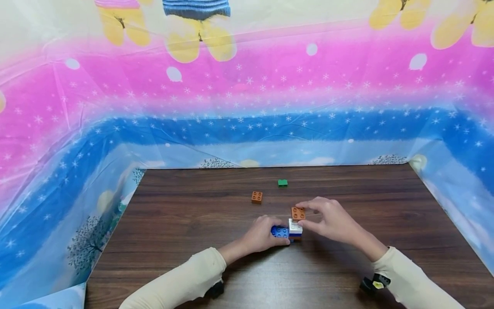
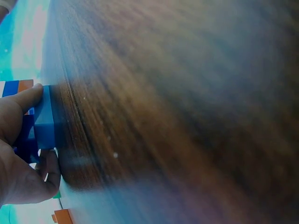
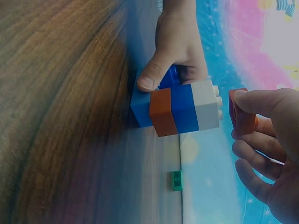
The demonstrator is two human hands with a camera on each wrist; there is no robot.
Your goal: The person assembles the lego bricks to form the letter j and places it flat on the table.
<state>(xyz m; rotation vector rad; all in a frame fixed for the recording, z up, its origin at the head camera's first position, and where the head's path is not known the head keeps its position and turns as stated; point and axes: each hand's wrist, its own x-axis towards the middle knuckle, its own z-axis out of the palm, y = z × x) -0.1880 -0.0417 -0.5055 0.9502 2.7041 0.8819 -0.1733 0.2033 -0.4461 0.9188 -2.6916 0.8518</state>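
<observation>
My left hand (image 1: 259, 236) grips the base of a small stack of toy building bricks, with the thumb along the near side of a light blue brick (image 3: 142, 108). A darker blue brick (image 1: 282, 232) with studs on top sits at the stack's left. On the right side rise an orange brick (image 3: 162, 112), a blue brick (image 3: 184, 109) and, topmost, a white brick (image 3: 205, 105). Between thumb and fingers, my right hand (image 1: 332, 219) pinches another orange brick (image 1: 298, 213). In the right wrist view a narrow gap separates it from the white brick's studs.
Farther back on the dark wooden table (image 1: 185, 214) lie a loose orange brick (image 1: 256, 197) and a small green brick (image 1: 283, 183). A printed pink and blue cloth (image 1: 247, 98) hangs behind the table and along its sides.
</observation>
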